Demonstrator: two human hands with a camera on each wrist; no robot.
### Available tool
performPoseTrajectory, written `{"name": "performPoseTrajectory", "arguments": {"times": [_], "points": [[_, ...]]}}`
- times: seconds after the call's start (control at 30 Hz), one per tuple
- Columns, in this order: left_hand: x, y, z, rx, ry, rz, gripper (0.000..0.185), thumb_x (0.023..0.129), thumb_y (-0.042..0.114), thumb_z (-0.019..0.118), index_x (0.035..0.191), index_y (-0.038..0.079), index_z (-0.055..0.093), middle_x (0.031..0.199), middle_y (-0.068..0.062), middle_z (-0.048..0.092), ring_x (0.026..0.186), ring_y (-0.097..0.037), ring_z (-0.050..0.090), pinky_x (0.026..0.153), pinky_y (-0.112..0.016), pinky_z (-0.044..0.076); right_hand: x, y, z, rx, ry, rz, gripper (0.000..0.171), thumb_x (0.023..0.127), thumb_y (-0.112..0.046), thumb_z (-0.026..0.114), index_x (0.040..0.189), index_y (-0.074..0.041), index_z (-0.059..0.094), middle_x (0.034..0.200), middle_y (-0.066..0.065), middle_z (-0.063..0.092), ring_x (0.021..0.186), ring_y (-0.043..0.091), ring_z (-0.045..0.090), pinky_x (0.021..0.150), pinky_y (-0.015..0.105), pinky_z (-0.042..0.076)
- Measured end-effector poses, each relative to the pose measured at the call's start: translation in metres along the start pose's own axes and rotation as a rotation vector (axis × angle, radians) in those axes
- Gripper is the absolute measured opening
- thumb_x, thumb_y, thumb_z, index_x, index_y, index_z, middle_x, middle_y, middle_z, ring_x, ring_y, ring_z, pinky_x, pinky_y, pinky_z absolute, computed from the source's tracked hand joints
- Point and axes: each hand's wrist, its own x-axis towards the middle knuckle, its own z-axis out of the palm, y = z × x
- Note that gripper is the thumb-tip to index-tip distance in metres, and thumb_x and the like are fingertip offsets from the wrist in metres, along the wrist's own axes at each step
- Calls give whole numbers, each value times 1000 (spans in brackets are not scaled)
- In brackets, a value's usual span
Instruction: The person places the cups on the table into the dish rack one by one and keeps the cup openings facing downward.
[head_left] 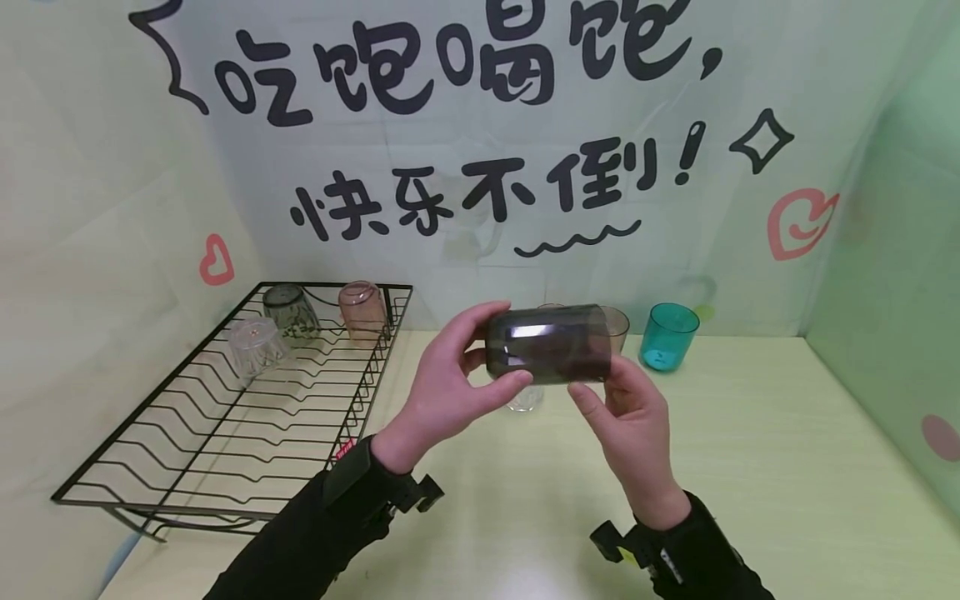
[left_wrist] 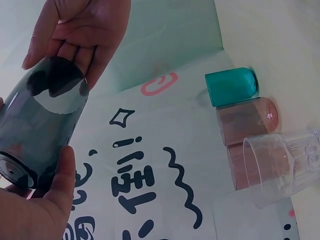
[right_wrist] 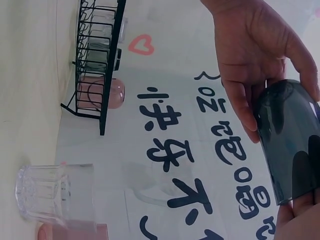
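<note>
A dark grey, see-through drinking glass [head_left: 547,343] lies sideways in the air between both hands. The left hand [head_left: 453,379] grips its base end, fingers above and thumb below. At the rim end the right hand [head_left: 633,421] holds it, thumb low in front and fingers behind. In the left wrist view, the right hand's fingers [left_wrist: 75,52] sit at the glass's far end. Below and behind the held glass, a clear glass [left_wrist: 285,165] stands on the table, mostly hidden in the head view.
Along the back wall stand a teal glass [head_left: 669,337] and two pinkish glasses, one brownish-pink [left_wrist: 247,120] beside the teal one. To the left, a black wire rack [head_left: 155,393] bears upturned glasses: grey [head_left: 291,315], clear [head_left: 255,346] and pink [head_left: 362,308]. A green wall [head_left: 892,275] bounds the right.
</note>
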Motion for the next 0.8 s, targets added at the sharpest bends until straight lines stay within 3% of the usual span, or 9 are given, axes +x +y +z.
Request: {"name": "performPoseTrajectory", "arguments": {"times": [0.23,0.8], "points": [[0,1,-4,10,29,2,69,78,3,80,140,3,50,124,-11,56,106,-22,56,90,-33,55,4,2,-5,39,-33,-29,41,85,23,59,124,9,60,121,3,67,115,20,57,108,28,38],[-1,3,-12,33,60,-10,69,76,2,81,138,0,50,126,-13,56,106,-24,56,92,-33,53,5,-1,-15,18,-20,-8,40,87,21,58,126,9,58,122,4,67,115,21,58,104,27,42]]}}
